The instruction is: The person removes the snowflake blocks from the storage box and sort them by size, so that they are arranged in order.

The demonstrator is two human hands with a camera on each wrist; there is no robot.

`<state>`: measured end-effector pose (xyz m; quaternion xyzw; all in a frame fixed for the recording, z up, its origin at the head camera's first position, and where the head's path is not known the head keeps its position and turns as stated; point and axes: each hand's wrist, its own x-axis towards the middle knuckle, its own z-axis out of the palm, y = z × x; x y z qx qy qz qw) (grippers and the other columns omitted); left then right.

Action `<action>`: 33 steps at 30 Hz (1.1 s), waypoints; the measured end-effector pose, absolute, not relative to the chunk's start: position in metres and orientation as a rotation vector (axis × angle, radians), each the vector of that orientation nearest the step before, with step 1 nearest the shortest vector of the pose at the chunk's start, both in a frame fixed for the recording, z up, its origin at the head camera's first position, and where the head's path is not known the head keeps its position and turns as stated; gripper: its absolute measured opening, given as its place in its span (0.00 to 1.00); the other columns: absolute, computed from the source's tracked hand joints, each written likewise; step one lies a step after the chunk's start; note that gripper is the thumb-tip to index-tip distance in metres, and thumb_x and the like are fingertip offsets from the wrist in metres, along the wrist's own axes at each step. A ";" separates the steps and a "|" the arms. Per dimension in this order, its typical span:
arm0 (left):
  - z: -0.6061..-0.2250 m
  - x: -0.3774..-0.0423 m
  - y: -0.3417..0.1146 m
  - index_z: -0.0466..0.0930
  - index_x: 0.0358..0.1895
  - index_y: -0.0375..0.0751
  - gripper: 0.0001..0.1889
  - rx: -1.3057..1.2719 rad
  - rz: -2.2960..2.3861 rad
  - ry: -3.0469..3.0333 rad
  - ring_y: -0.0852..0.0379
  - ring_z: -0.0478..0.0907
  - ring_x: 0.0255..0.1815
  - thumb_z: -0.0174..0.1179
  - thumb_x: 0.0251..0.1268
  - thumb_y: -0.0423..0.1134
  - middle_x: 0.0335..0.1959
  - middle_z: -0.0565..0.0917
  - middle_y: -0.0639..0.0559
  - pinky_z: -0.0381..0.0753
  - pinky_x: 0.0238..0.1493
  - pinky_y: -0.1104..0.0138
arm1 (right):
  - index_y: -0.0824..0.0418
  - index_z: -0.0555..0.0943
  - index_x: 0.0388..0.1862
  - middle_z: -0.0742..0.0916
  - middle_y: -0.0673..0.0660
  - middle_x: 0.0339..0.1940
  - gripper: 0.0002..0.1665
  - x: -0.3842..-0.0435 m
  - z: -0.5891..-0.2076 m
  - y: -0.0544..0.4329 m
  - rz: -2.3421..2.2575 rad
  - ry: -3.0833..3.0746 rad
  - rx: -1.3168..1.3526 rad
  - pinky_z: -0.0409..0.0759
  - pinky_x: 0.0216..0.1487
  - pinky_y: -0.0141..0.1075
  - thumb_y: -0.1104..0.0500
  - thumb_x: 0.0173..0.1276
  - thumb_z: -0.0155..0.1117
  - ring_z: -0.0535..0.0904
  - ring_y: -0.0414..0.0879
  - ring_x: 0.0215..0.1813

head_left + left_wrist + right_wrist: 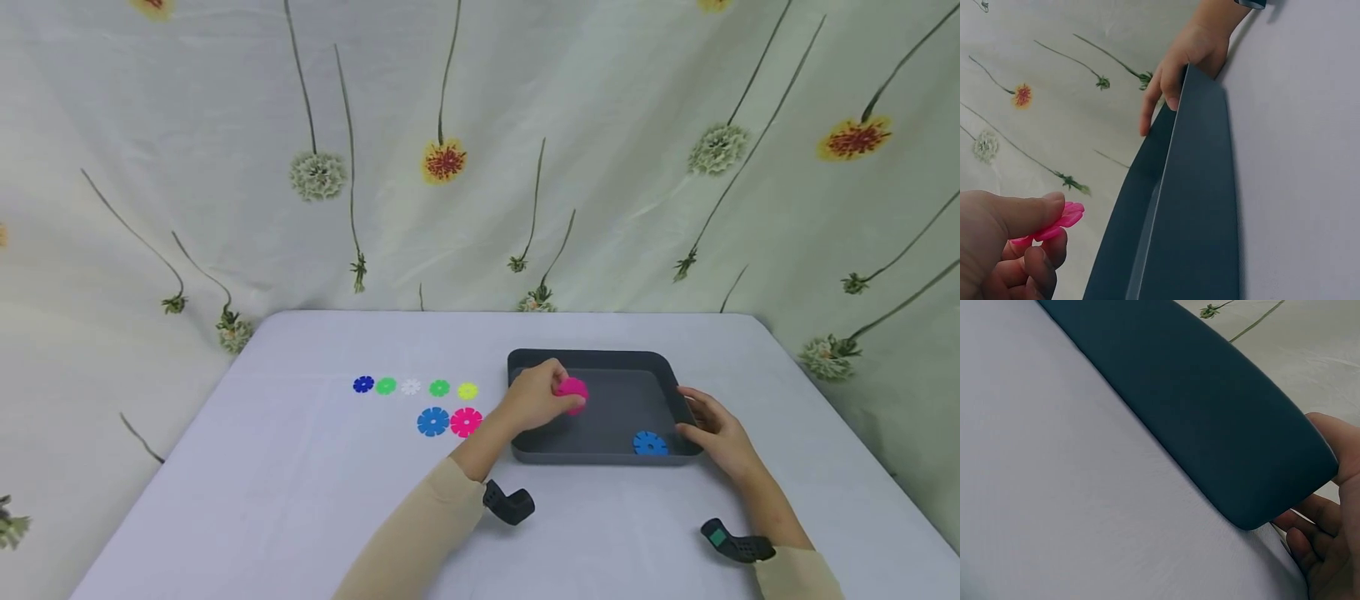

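My left hand pinches a pink notched plastic disc between thumb and fingers, above the left part of a dark grey rectangular tray. The left wrist view shows the thumb lying along the pink disc. At the tray's right side, my right hand grips the rim, thumb over the edge and fingers against the outer wall, as the right wrist view also shows. A larger blue notched disc lies inside the tray at the front right.
Left of the tray, a row of small notched discs lies on the white table: dark blue, green, white, another green and yellow. In front lie a larger blue disc and pink disc. Flowered cloth hangs behind.
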<state>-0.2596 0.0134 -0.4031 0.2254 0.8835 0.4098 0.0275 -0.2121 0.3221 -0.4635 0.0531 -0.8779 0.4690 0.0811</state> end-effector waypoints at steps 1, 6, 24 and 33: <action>-0.402 -0.259 0.011 0.71 0.39 0.42 0.17 0.698 1.268 2.729 0.61 0.69 0.22 0.70 0.59 0.44 0.25 0.75 0.55 0.69 0.24 0.71 | 0.65 0.66 0.71 0.74 0.74 0.64 0.34 -0.212 -0.463 0.322 1.403 -2.621 0.160 0.68 0.48 0.20 0.61 0.68 0.65 0.70 0.32 0.52; -0.399 -0.257 0.002 0.71 0.39 0.42 0.17 0.675 1.281 2.722 0.60 0.68 0.21 0.70 0.59 0.44 0.25 0.74 0.54 0.68 0.23 0.71 | 0.65 0.66 0.70 0.74 0.74 0.64 0.34 -0.212 -0.463 0.322 1.404 -2.607 0.166 0.68 0.48 0.19 0.62 0.68 0.65 0.69 0.30 0.52; -0.395 -0.250 -0.031 0.71 0.41 0.42 0.17 0.588 1.259 2.741 0.58 0.69 0.25 0.70 0.60 0.45 0.26 0.73 0.52 0.69 0.25 0.69 | 0.65 0.66 0.71 0.73 0.74 0.64 0.34 -0.214 -0.466 0.323 1.396 -2.618 0.172 0.68 0.48 0.20 0.62 0.68 0.65 0.73 0.41 0.56; -0.392 -0.249 -0.048 0.71 0.40 0.41 0.18 0.622 1.266 2.757 0.58 0.69 0.24 0.70 0.59 0.44 0.26 0.75 0.53 0.69 0.25 0.68 | 0.66 0.66 0.70 0.74 0.74 0.64 0.34 -0.213 -0.466 0.323 1.406 -2.604 0.179 0.68 0.48 0.20 0.63 0.68 0.64 0.68 0.23 0.49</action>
